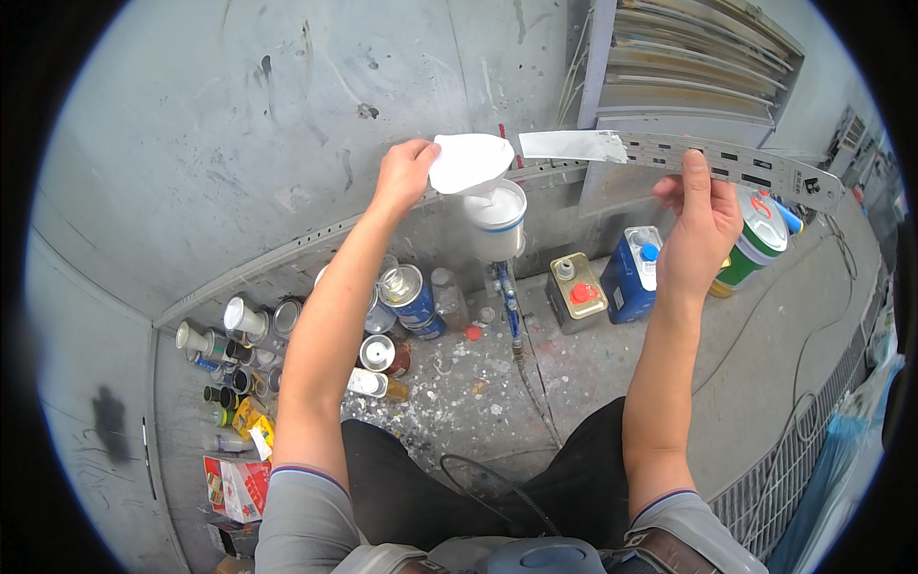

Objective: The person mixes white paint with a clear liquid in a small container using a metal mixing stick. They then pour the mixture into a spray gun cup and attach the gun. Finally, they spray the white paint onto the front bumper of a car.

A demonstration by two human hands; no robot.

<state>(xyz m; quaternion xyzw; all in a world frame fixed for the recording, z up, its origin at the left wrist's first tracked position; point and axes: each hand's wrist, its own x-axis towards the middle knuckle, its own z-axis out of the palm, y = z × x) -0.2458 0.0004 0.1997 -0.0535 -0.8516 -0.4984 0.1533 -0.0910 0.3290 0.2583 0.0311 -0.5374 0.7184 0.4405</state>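
Note:
My left hand (406, 175) grips the edge of a white paint cup (470, 163), tilted with its wide mouth facing up toward me. Just below its lower lip stands a round white pot with a blue band (499, 237), with white paint in its top; a thin white strand seems to join the two. Beneath the pot is a blue spray gun (509, 298) with a hose. Between thumb and fingers, my right hand (703, 215) holds a flat metal paint-mixing ruler (684, 158) roughly level. White paint coats its left end, close to the cup but apart from it.
Several paint cans (406, 292) and used cups (244, 316) crowd the floor at left. A gold solvent can (577, 295), a blue can (635, 273) and a green-and-white bucket (755, 239) stand at right. Hoses (813, 354) cross the paint-spattered floor; a grey wall (239, 143) rises behind.

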